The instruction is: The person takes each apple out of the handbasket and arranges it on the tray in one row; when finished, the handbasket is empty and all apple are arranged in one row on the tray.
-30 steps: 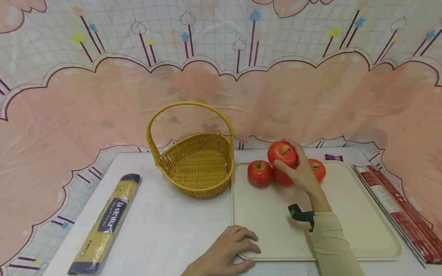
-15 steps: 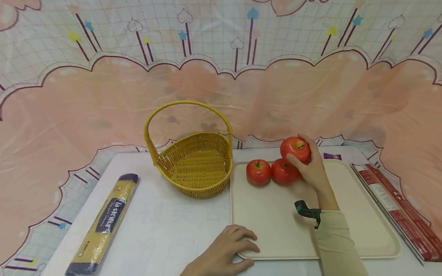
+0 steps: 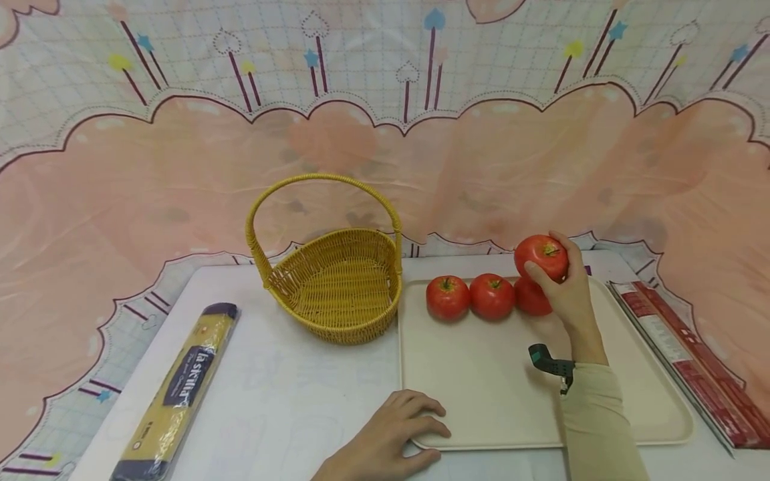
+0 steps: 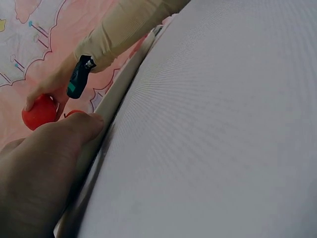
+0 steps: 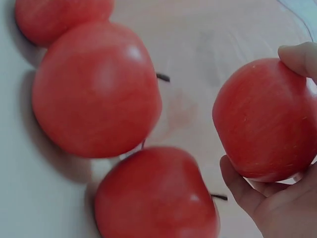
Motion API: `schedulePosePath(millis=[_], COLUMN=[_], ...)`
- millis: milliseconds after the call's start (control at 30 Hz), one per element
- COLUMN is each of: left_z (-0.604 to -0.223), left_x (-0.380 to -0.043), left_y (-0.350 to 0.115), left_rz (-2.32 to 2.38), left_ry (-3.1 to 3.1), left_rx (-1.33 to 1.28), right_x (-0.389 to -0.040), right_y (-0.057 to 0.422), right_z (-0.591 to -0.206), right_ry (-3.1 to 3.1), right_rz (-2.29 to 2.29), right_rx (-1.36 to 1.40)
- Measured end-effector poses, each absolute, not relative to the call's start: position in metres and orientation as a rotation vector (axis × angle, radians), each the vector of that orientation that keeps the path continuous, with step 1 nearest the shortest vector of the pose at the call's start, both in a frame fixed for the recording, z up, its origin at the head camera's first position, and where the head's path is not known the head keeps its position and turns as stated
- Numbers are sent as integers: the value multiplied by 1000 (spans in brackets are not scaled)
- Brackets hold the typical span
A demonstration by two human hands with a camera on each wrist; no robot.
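Observation:
Raised over the back of a cream tray (image 3: 475, 387), a red apple (image 3: 541, 256) is gripped between the thumb and fingers of my right hand (image 3: 575, 297). Below it, three more apples stand in a row on the tray: a left one (image 3: 448, 298), a middle one (image 3: 492, 296), and a right one (image 3: 529, 299) partly hidden by the held apple. In the right wrist view, the held apple (image 5: 265, 119) is apart from the others. My left hand (image 3: 397, 431) rests at the tray's near left corner, fingers loosely bent over the rim.
Left of the tray stands a yellow wicker basket (image 3: 345, 334) with a tall handle. A packet of spaghetti (image 3: 174, 394) lies at far left. Long red-and-white packaging (image 3: 686, 364) lies along the tray's right side. A small purple wrapper (image 3: 588, 270) shows behind my right hand.
My right hand has carried the held apple to the right along the row, from over the middle apple to over the right one. My left hand stays at the tray corner.

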State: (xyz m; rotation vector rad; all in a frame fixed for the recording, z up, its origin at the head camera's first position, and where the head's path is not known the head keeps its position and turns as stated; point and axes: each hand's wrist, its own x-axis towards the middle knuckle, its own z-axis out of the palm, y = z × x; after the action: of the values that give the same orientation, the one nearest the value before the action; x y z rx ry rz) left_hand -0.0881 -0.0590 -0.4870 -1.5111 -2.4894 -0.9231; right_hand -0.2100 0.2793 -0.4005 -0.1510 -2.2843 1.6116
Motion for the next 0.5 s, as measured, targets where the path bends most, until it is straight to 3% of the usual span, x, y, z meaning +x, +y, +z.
schedulePosePath(millis=[500], left_z=[-489], left_x=[-88], left_y=[-59], left_rz=[-937], left_ry=[-2447], left_rx=[-1517], right_x=[-208], right_y=[295], right_z=[-407], right_ry=[-2235], right_rz=[1572], right_rx=[-237])
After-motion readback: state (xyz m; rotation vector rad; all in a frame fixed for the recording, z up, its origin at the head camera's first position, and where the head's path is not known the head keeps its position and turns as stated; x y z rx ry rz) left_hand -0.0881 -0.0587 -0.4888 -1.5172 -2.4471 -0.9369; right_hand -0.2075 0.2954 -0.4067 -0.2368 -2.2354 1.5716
